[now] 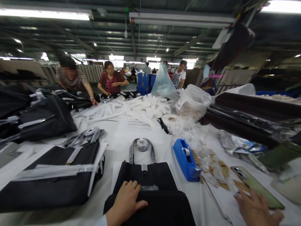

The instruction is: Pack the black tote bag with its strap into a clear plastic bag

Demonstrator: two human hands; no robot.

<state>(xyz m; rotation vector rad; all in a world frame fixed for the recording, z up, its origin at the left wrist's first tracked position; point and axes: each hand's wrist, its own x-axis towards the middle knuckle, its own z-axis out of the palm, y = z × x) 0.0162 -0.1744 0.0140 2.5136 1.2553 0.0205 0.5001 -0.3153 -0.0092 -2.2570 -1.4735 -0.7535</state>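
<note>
A black handbag (162,205) lies right in front of me, its looped handle (131,152) wrapped and pointing away. My left hand (127,201) rests on the bag with fingers stretched out and thumb apart. On the right, my right hand (257,208) is slightly blurred, its fingers spread over the table beside a green phone (261,186). Its fingertips are near small clear plastic pieces and brown paper bits (219,172). Between the bag and those bits stands a blue tape dispenser (187,161). A thin white pen-like stick (216,199) lies close to my right hand.
More black bags (63,179) with wrapped straps lie at the left. White strips (150,106) are heaped farther back, near a tape roll (169,118) and clear plastic bags (194,100). Dark rolls (254,110) lie at the right. Several co-workers (111,78) stand across the table.
</note>
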